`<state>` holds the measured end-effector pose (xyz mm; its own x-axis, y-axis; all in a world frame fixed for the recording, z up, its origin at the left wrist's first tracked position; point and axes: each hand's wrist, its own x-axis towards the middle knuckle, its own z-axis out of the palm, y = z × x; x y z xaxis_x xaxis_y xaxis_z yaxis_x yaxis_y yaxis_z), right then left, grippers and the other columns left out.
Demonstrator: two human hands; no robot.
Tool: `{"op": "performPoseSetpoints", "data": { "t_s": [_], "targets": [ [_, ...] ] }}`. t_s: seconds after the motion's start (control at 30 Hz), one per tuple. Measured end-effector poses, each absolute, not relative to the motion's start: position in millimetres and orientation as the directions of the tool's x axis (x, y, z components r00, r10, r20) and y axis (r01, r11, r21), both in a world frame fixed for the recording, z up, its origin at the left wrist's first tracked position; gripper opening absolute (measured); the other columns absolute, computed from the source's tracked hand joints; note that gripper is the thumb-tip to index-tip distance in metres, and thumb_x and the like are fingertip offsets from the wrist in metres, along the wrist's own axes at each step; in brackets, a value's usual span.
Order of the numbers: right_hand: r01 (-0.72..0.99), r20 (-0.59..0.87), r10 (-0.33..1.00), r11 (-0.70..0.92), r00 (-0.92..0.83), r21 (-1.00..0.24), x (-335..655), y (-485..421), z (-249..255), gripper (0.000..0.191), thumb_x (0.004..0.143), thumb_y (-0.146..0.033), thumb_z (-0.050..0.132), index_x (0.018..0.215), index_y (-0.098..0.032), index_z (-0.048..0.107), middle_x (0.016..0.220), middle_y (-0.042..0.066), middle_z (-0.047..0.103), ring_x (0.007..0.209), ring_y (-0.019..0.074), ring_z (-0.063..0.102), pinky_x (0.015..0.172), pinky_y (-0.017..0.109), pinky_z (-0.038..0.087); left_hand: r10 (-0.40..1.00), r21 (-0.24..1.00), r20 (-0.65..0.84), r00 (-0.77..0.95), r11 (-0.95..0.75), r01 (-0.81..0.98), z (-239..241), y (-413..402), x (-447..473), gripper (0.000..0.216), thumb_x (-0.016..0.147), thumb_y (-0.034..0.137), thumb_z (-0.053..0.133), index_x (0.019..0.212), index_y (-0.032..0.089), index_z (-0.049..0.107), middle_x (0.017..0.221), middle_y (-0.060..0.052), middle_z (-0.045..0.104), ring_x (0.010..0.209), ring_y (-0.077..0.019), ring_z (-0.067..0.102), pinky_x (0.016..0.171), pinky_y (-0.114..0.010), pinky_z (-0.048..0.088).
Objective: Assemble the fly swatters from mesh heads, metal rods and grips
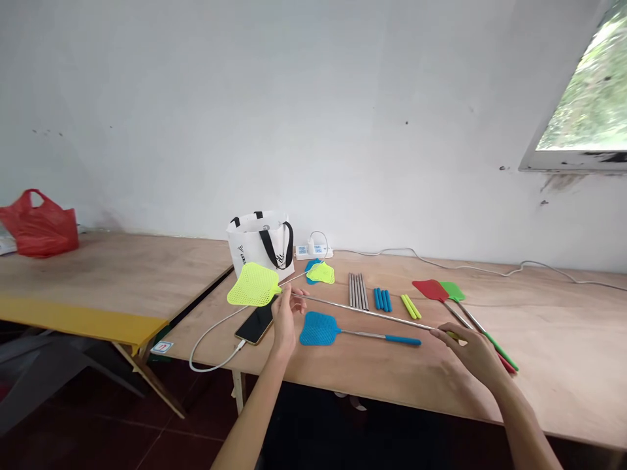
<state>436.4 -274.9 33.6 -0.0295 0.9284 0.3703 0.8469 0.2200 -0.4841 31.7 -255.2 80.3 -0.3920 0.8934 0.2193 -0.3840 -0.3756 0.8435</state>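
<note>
A yellow fly swatter point(253, 284) with a long, drawn-out metal rod is held across the table between both hands. My left hand point(285, 313) pinches it where the perforated head meets the rod. My right hand point(467, 349) is wrapped round its handle end, which mostly hides the yellow grip. Below the rod lies a blue fly swatter point(319, 328) with a shorter rod. Behind the rod are several metal rods point(358, 291), several blue grips point(383, 299) and two yellow grips point(410, 307). Blue and yellow swatter heads point(321, 273) overlap farther back.
Right of these lie a red fly swatter point(431, 290) and a green one point(453, 291). A phone point(255, 324) on a white cable lies near my left hand. A white bag point(255, 245) and a power strip point(318, 251) stand by the wall. A red bag point(44, 228) sits far left.
</note>
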Motion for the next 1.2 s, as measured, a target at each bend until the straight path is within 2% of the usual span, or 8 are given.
{"op": "performPoseSetpoints", "data": {
  "t_s": [0.13, 0.23, 0.47, 0.6, 0.73, 0.9, 1.07, 1.2],
  "targets": [
    [0.822, 0.390, 0.913, 0.311, -0.119, -0.477, 437.5, -280.2, 37.8, 0.052, 0.092, -0.072, 0.046, 0.083, -0.028, 0.071, 0.088, 0.003, 0.076, 0.077, 0.0231, 0.068, 0.068, 0.030, 0.051, 0.892, 0.850, 0.205, -0.402, -0.366, -0.378, 75.2, -253.8, 34.9, 0.051, 0.085, 0.062, 0.061, 0.060, 0.017, 0.056, 0.068, -0.005, 0.066, 0.043, -0.0096, 0.049, 0.042, -0.023, 0.037],
    [0.808, 0.376, 0.904, 0.372, -0.204, -0.456, 426.5, -286.3, 48.2, 0.048, 0.096, -0.066, 0.044, 0.082, -0.028, 0.069, 0.084, 0.003, 0.075, 0.073, 0.0218, 0.067, 0.067, 0.029, 0.050, 0.883, 0.874, 0.261, -0.390, -0.388, -0.293, 73.8, -254.5, 42.8, 0.053, 0.087, 0.063, 0.057, 0.066, 0.014, 0.066, 0.068, -0.008, 0.068, 0.046, -0.0111, 0.051, 0.043, -0.023, 0.038],
    [0.838, 0.444, 0.858, 0.427, -0.258, -0.338, 339.4, -299.6, 51.4, 0.055, 0.102, -0.060, 0.030, 0.082, -0.027, 0.068, 0.069, 0.005, 0.072, 0.063, 0.0210, 0.067, 0.059, 0.027, 0.041, 0.976, 0.954, 0.211, 0.060, -0.192, -0.229, 48.3, -288.3, 117.2, 0.071, 0.091, 0.074, 0.043, 0.091, 0.011, 0.077, 0.073, -0.013, 0.073, 0.061, -0.0213, 0.068, 0.045, -0.025, 0.042],
    [0.751, 0.461, 0.824, 0.524, -0.328, -0.402, 304.0, -307.6, 41.5, 0.050, 0.105, -0.051, 0.029, 0.087, -0.025, 0.068, 0.073, 0.004, 0.073, 0.062, 0.0179, 0.067, 0.058, 0.025, 0.041, 0.967, 0.957, 0.223, 0.124, -0.193, -0.216, 35.5, -308.8, 140.3, 0.064, 0.097, 0.067, 0.039, 0.109, 0.015, 0.075, 0.099, -0.013, 0.076, 0.090, -0.0252, 0.071, 0.066, -0.030, 0.055],
    [0.709, 0.453, 0.828, 0.535, -0.331, -0.461, 297.8, -310.1, 39.7, 0.042, 0.106, -0.046, 0.033, 0.094, -0.026, 0.068, 0.079, 0.003, 0.075, 0.068, 0.0181, 0.070, 0.061, 0.025, 0.044, 0.954, 0.968, 0.202, 0.222, -0.160, -0.191, 38.5, -300.8, 130.2, 0.063, 0.096, 0.068, 0.042, 0.105, 0.015, 0.076, 0.096, -0.013, 0.076, 0.078, -0.0228, 0.071, 0.057, -0.027, 0.052],
    [0.774, 0.404, 0.851, 0.494, -0.337, -0.396, 297.4, -309.8, 43.4, 0.038, 0.104, -0.051, 0.037, 0.092, -0.028, 0.063, 0.078, 0.001, 0.074, 0.071, 0.0210, 0.071, 0.060, 0.026, 0.043, 0.972, 0.966, 0.183, 0.147, -0.150, -0.209, 43.9, -281.3, 112.7, 0.065, 0.090, 0.072, 0.049, 0.087, 0.013, 0.077, 0.070, -0.010, 0.071, 0.065, -0.0208, 0.068, 0.049, -0.024, 0.047],
    [0.791, 0.449, 0.833, 0.499, -0.324, -0.355, 298.6, -309.4, 47.2, 0.038, 0.104, -0.049, 0.037, 0.089, -0.027, 0.064, 0.086, 0.003, 0.074, 0.080, 0.0210, 0.071, 0.065, 0.027, 0.045, 0.974, 0.945, 0.221, 0.042, -0.203, -0.258, 48.1, -282.1, 112.9, 0.063, 0.088, 0.072, 0.053, 0.088, 0.013, 0.076, 0.078, -0.013, 0.073, 0.067, -0.0210, 0.068, 0.047, -0.024, 0.044],
    [0.787, 0.451, 0.842, 0.483, -0.296, -0.384, 294.3, -312.0, 50.1, 0.034, 0.104, -0.047, 0.038, 0.100, -0.028, 0.066, 0.089, 0.003, 0.075, 0.079, 0.0203, 0.071, 0.065, 0.026, 0.045, 0.972, 0.941, 0.228, 0.053, -0.206, -0.268, 47.7, -289.8, 121.2, 0.065, 0.090, 0.073, 0.050, 0.090, 0.013, 0.075, 0.078, -0.012, 0.073, 0.065, -0.0199, 0.067, 0.047, -0.024, 0.043]
  ]
}}
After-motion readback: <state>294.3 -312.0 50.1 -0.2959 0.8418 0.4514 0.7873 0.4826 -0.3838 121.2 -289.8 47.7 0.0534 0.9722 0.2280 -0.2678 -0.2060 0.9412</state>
